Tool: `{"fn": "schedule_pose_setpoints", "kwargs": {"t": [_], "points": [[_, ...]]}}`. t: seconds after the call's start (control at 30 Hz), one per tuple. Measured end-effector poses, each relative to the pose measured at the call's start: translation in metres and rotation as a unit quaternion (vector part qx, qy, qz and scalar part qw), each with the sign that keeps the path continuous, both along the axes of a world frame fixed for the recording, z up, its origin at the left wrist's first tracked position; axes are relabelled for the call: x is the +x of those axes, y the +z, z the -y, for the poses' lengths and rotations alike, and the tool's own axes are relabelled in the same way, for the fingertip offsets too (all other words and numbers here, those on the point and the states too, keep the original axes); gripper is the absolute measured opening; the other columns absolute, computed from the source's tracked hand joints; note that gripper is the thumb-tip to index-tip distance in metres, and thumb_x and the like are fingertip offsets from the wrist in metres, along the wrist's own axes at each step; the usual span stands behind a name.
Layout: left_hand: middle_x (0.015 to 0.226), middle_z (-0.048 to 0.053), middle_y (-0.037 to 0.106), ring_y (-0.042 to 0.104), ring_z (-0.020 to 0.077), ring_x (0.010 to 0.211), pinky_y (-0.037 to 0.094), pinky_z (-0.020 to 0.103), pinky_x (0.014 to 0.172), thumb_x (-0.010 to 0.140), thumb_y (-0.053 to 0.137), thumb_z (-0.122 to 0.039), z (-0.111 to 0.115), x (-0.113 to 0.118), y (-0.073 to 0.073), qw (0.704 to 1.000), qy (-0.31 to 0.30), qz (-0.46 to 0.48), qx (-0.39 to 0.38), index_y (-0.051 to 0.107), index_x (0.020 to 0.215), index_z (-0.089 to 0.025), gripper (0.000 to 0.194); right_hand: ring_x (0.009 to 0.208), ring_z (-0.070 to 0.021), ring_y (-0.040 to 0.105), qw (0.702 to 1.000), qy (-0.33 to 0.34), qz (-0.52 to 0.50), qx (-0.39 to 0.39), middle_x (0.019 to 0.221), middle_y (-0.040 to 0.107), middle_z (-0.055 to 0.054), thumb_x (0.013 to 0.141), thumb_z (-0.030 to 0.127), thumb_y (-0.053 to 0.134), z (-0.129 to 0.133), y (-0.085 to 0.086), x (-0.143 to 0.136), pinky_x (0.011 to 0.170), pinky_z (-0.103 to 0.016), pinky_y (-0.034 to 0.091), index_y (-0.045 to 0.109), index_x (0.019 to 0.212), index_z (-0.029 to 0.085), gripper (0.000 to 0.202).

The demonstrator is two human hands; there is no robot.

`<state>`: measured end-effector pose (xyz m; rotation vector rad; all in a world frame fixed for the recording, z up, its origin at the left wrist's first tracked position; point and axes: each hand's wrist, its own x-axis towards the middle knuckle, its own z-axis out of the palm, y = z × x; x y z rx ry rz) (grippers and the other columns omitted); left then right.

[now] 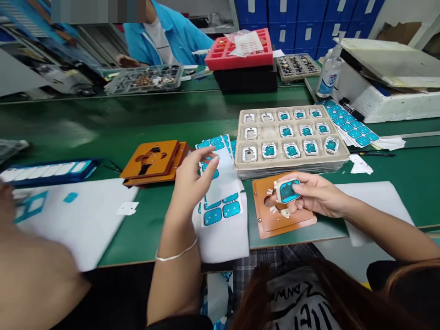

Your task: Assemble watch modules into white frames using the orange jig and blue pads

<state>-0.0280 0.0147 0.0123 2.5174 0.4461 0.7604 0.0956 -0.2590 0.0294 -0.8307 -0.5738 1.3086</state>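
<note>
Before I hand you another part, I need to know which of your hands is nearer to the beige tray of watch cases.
The right hand, just below the tray's near edge, holding a watch case. The left hand is farther, off the tray's left side.

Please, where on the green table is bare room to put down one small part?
The widest bare patch of the green table lies between the clear parts box and the orange stack. A smaller one lies between the left white pad and the left forearm. It is crowded around the right hand, between beige tray and orange plate.
</note>
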Motion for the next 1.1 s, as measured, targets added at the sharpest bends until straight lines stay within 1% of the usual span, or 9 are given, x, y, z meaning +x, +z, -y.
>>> {"fn": "schedule_pose_setpoints", "kwargs": {"t": [0.07, 0.17, 0.27, 0.4, 0.47, 0.67, 0.87, 1.0, 1.1], "points": [[0.126, 0.013, 0.062, 0.06, 0.0281, 0.111, 0.049, 0.041, 0.095, 0.092, 0.047, -0.043, -0.021, -0.001, -0.007, 0.979, 0.049, -0.198, 0.007, 0.058, 0.126, -0.017, 0.044, 0.074, -0.0093, 0.069, 1.0, -0.013, -0.004, -0.011, 0.098, 0.074, -0.007, 0.09, 0.033, 0.068, 0.002, 0.0, 0.001, 0.069, -0.02, 0.054, 0.067, 0.113, 0.018, 0.028], [0.142, 0.016, 0.052, 0.046, 0.038, 0.13, 0.041, 0.051, 0.105, 0.084, 0.056, -0.049, -0.035, -0.001, -0.019, 0.953, 0.07, -0.296, 0.01, 0.058, 0.128, -0.015, 0.055, 0.081, -0.0115, 0.07, 0.999, -0.031, -0.006, -0.02, 0.108, 0.073, -0.01, 0.092, 0.034, 0.065, 0.004, -0.001, 0.003, 0.071, -0.021, 0.054, 0.066, 0.117, 0.019, 0.03], [0.147, 0.015, 0.047, 0.04, 0.0405, 0.135, 0.037, 0.056, 0.107, 0.082, 0.056, -0.054, -0.039, 0.001, -0.025, 0.946, 0.079, -0.313, 0.005, 0.057, 0.129, -0.018, 0.059, 0.082, -0.0121, 0.071, 0.999, -0.03, -0.017, -0.009, 0.116, 0.071, -0.01, 0.092, 0.033, 0.063, 0.005, -0.002, 0.005, 0.076, -0.024, 0.055, 0.063, 0.123, 0.021, 0.033], [0.13, 0.012, 0.058, 0.054, 0.033, 0.119, 0.045, 0.044, 0.101, 0.075, 0.064, -0.054, -0.047, 0.003, -0.022, 0.944, 0.061, -0.326, 0.0, 0.064, 0.115, -0.02, 0.052, 0.086, -0.0129, 0.072, 0.999, -0.027, -0.031, -0.001, 0.118, 0.07, -0.01, 0.091, 0.031, 0.063, 0.005, -0.003, 0.007, 0.082, -0.025, 0.055, 0.053, 0.135, 0.021, 0.046], [0.122, 0.012, 0.059, 0.056, 0.032, 0.112, 0.048, 0.042, 0.097, 0.07, 0.069, -0.055, -0.051, 0.004, -0.02, 0.942, 0.054, -0.331, -0.004, 0.066, 0.104, -0.02, 0.049, 0.086, -0.0128, 0.071, 0.999, -0.019, -0.031, 0.003, 0.119, 0.069, -0.011, 0.09, 0.032, 0.063, 0.005, -0.004, 0.008, 0.081, -0.024, 0.054, 0.05, 0.137, 0.02, 0.051], [0.125, 0.014, 0.049, 0.044, 0.0412, 0.122, 0.044, 0.051, 0.098, 0.06, 0.071, -0.068, -0.048, 0.003, -0.024, 0.939, 0.058, -0.339, -0.016, 0.065, 0.086, -0.02, 0.055, 0.082, -0.0128, 0.071, 0.998, 0.02, -0.033, 0.056, 0.112, 0.071, -0.008, 0.085, 0.033, 0.068, 0.005, -0.007, 0.008, 0.08, -0.027, 0.055, 0.057, 0.127, 0.021, 0.044], [0.118, 0.014, 0.053, 0.047, 0.0422, 0.114, 0.047, 0.052, 0.088, 0.053, 0.078, -0.065, -0.047, 0.005, -0.024, 0.94, 0.056, -0.336, -0.015, 0.061, 0.072, -0.021, 0.051, 0.088, -0.0161, 0.071, 0.997, 0.033, -0.018, 0.065, 0.104, 0.072, -0.007, 0.083, 0.035, 0.071, 0.007, -0.008, 0.007, 0.082, -0.031, 0.055, 0.063, 0.117, 0.021, 0.038], [0.105, 0.011, 0.063, 0.054, 0.0394, 0.108, 0.049, 0.05, 0.082, 0.062, 0.075, -0.058, -0.045, 0.001, -0.017, 0.945, 0.031, -0.325, -0.004, 0.058, 0.071, -0.023, 0.04, 0.082, -0.0139, 0.072, 0.997, 0.032, -0.023, 0.071, 0.102, 0.073, -0.005, 0.082, 0.035, 0.072, 0.006, -0.006, 0.007, 0.081, -0.029, 0.056, 0.065, 0.113, 0.021, 0.034], [0.086, 0.005, 0.07, 0.065, 0.0299, 0.088, 0.052, 0.04, 0.073, 0.071, 0.071, -0.048, -0.032, -0.007, -0.005, 0.962, -0.016, -0.27, -0.031, 0.059, 0.089, -0.024, 0.032, 0.082, -0.0132, 0.073, 0.997, 0.013, -0.027, 0.074, 0.101, 0.074, -0.004, 0.084, 0.036, 0.071, 0.006, -0.006, 0.007, 0.078, -0.026, 0.056, 0.065, 0.114, 0.023, 0.033]]}}
